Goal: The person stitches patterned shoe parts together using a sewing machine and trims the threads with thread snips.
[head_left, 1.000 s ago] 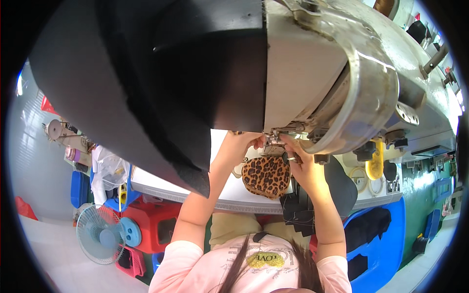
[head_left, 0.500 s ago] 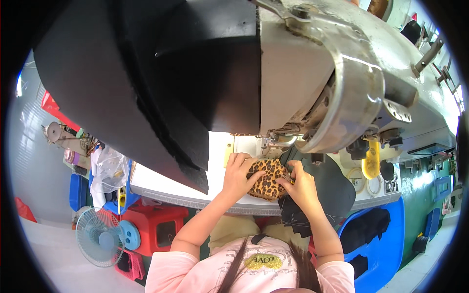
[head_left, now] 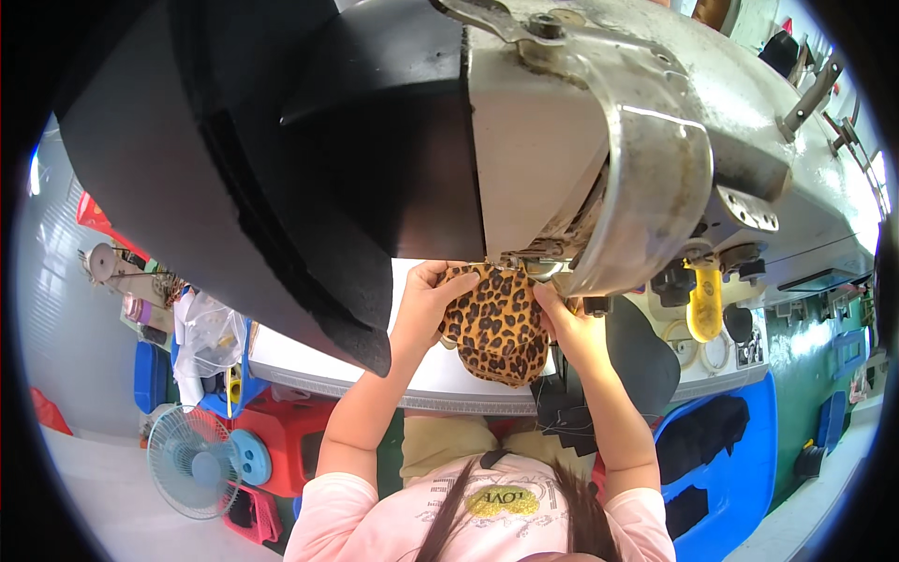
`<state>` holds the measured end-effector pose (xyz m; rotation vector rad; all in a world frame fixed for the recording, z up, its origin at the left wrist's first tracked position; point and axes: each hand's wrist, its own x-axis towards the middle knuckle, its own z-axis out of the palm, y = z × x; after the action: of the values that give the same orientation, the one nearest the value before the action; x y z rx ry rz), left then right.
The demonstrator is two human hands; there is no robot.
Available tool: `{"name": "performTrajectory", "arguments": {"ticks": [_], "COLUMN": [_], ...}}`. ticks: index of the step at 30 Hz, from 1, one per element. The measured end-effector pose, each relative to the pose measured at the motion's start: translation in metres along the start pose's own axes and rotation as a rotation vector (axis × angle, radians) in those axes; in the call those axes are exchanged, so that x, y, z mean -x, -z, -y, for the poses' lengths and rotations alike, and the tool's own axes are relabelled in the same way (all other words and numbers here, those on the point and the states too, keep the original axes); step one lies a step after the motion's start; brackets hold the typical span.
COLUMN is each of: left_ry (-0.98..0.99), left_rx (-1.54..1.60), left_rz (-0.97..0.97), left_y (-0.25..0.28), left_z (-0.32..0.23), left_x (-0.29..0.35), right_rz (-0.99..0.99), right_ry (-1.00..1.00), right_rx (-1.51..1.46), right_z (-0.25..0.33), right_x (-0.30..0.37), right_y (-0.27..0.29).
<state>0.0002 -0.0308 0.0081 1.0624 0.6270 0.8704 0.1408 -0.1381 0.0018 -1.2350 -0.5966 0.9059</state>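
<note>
A leopard-print fabric piece (head_left: 493, 323) lies at the front of the sewing machine (head_left: 660, 159), its far edge close to the needle area. My left hand (head_left: 429, 302) pinches its far left edge, thumb on top. On the other side my right hand (head_left: 571, 323) grips the far right edge, thumb pressed to the print. The fabric's near end spreads rounded over the white table (head_left: 314, 361). Parts of my fingers are hidden beneath the cloth and behind the machine head.
A large black sheet (head_left: 309, 197) covers the upper left. Black fabric (head_left: 567, 412) with loose threads hangs over the table's front edge. Rightward stands a blue tub (head_left: 740, 468) holding black cloth. A fan (head_left: 197, 464) and red stool (head_left: 281, 440) are at left. A yellow handle (head_left: 704, 304) hangs from the machine.
Both hands have moved away from me, toward the needle area. The leopard-print fabric has turned and opened out, so more of its surface shows.
</note>
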Motion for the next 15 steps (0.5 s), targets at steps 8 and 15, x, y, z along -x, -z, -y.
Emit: {"name": "performTrajectory", "arguments": {"ticks": [8, 15], "left_ry": [0.003, 0.083], "left_rx": [0.102, -0.016], "left_rz": [0.024, -0.062], "left_y": [-0.006, -0.004], "left_z": [-0.011, -0.018], "left_x": [0.002, -0.006], "right_rz": [-0.01, -0.042], "right_ry": [-0.119, -0.097], "right_rx": [0.022, 0.09], "right_z": [-0.008, -0.011], "right_x": [-0.002, 0.0], "right_y": [0.0, -0.007]}}
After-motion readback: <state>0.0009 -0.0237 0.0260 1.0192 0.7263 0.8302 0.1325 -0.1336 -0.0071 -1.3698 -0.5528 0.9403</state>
